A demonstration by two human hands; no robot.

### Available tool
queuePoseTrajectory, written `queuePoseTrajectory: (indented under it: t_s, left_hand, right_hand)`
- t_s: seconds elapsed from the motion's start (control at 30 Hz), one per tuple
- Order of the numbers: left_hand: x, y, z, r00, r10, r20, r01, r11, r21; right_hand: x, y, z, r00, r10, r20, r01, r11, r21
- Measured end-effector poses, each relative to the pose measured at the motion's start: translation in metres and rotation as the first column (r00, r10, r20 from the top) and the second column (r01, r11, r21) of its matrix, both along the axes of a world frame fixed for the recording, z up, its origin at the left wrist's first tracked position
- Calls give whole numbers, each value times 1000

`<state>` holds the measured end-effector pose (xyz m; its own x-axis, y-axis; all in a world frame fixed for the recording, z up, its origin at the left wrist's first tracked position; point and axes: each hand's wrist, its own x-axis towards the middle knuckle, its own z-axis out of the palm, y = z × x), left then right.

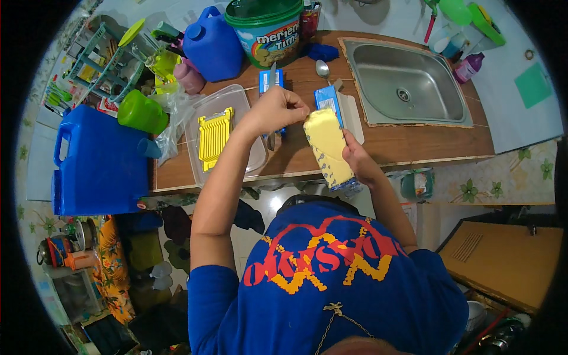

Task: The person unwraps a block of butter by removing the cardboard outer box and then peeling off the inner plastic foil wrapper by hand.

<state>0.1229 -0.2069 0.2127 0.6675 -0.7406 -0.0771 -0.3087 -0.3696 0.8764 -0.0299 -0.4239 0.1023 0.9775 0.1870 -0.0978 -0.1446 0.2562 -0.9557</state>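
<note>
My right hand (358,157) holds a pale yellow block, probably cheese (326,144), by its right side, tilted above the counter's front edge. A blue-printed wrapper (346,185) hangs around its lower end and shows along its left side. My left hand (282,108) pinches the block's top left corner; whether wrapper lies between the fingers is too small to tell. Behind the block lies an opened blue carton (327,98). Partly hidden under my left hand, a knife (271,80) rests across another blue box (265,79). A yellow slicer (214,138) sits in a clear plastic tray (244,155) to the left.
A steel sink (408,80) is set into the wooden counter (293,162) at right. A spoon (323,69) and blue cloth (320,52) lie toward the back. Blue jugs (102,164), a green cup (142,112), a plastic bag (175,120) and a lidless-looking tub (268,33) crowd the left and back.
</note>
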Motion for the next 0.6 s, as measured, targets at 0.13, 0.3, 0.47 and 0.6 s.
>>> queuePoseTrajectory:
  t_s: [0.13,0.3,0.47,0.6]
  left_hand:
    - [-5,1,-3,997,-68,42,67,997,27]
    - [-4,-3,-8,993,-43,-108,27,989,-146]
    - [6,-1,1,969,-213,-124,208,977,-52]
    - [4,-5,13,963,-257,-82,262,963,66]
  right_hand:
    - [-4,-1,-3,998,-21,-63,20,1000,-8]
    - [-4,-11,-8,993,90,-72,-88,995,35]
    - [-5,-14,-12,988,153,-37,-151,988,35]
    - [-6,-14,-4,978,206,-12,-204,975,82]
